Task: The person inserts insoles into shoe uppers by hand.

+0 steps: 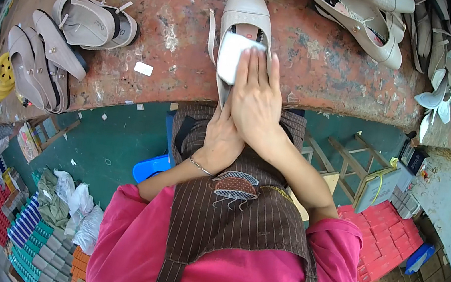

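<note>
Cream shoe [248,6] lay on a worn red table [183,31], with its toe pointing away from the person; the right hand [257,96] was flat, its long straight fingers side by side over the edge of a white pad [229,63]; its thumb was hidden, so I could not tell if it pinched; the left hand [222,140] was tucked against it near the shoe's heel end, and I could not tell what those fingers gripped.

White pad covered much of the shoe's opening; so work on this shoe looked begun but not done; its thin strap [212,35] stuck out on the shoe's left side and looked undone.

Left of the shoe lay a small white card [143,68], and past it more pale shoes [56,51]; right of the shoe sat a shoe pile [363,22]; I could not tell which of those were finished.
</note>
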